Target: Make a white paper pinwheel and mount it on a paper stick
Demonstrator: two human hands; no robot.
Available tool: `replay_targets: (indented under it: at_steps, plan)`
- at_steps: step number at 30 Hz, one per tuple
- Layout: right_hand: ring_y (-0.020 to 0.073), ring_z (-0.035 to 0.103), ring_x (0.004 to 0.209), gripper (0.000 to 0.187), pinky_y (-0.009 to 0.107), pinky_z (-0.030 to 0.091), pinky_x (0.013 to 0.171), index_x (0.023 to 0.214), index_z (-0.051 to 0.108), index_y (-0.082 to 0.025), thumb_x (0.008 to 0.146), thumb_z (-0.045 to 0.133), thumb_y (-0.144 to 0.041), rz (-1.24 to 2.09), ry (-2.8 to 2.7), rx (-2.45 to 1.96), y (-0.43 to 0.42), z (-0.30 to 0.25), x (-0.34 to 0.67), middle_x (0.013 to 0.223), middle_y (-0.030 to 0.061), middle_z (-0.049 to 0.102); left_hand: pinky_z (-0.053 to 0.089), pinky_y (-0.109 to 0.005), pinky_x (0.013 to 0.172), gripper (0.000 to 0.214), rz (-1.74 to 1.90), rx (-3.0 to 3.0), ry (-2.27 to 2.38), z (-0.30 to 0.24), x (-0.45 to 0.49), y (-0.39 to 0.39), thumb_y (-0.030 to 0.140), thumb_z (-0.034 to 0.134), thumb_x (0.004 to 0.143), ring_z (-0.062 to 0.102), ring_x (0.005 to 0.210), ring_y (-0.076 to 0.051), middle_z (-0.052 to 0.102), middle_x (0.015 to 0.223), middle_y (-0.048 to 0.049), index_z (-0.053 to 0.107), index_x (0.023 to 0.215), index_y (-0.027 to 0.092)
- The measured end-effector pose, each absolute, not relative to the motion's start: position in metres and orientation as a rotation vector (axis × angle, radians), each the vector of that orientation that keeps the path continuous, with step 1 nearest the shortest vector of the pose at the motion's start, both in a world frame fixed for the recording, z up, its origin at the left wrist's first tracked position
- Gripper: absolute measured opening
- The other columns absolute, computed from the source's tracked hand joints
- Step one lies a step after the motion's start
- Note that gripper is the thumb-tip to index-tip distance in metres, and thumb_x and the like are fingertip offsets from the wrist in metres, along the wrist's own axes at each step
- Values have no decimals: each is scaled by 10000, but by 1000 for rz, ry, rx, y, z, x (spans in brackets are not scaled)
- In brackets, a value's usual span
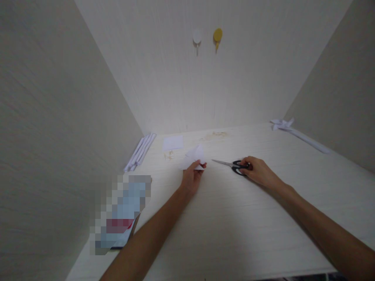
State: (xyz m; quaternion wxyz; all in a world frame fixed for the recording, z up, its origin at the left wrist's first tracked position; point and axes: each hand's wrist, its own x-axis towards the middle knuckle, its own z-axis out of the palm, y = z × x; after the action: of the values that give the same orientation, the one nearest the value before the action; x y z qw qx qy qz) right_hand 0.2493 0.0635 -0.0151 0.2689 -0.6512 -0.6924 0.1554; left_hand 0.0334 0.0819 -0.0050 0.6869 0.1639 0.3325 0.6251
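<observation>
My left hand (pixel 191 176) pinches a folded piece of white paper (pixel 195 156) and holds it just above the pale wooden desk (pixel 234 218). To the right, my right hand (pixel 258 171) rests on the black handles of a pair of scissors (pixel 233 165). The scissors lie flat on the desk, their closed blades pointing left toward the paper. The fingers of my right hand curl around the handles.
A small white square sheet (pixel 172 143) lies behind the folded paper. Rolled white paper strips (pixel 140 151) lean along the left wall. A white paper bow with a long tail (pixel 293 130) lies at the right wall. Two hooks (pixel 217 36) hang on the back wall. A pixelated object (pixel 120 212) sits front left.
</observation>
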Motion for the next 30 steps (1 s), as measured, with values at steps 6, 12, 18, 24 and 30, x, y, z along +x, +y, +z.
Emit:
replay_targets:
  at_steps: [6,12,18,24,30]
  plan:
    - [159,542,628,100,261,406,573,732,556,-162,651,547,-221,420,-1881,-1705,65,-19,251,720,41,595,480,-174,539,148,1387,362,740,-5,33,82,-16,499,674,550,489,-73,563,575,-4,548,611,108]
    - [158,525,625,135,262,397,555,765,544,-163,666,532,-253,417,-1847,-1648,68,-27,251,754,50,586,459,-167,502,135,1379,375,755,-5,34,82,-11,505,664,548,473,-76,562,561,-3,550,631,111]
    - [147,517,604,173,249,389,555,774,577,-150,652,549,-269,324,-1907,-1614,121,-13,249,748,48,596,451,-183,529,98,1399,415,700,-9,33,80,23,542,619,550,481,-72,574,583,11,528,606,119]
    - [148,529,621,96,240,375,567,665,609,-156,621,565,-229,209,-1992,-1682,191,4,234,699,30,617,451,-227,587,71,1393,461,677,-12,33,77,78,587,571,544,481,-78,568,587,10,532,602,112]
    - [159,531,581,116,243,361,528,594,617,-158,574,603,-271,219,-2010,-1681,216,-11,219,602,21,614,458,-267,627,85,1388,445,676,-13,33,76,84,586,556,539,478,-84,561,591,18,548,625,116]
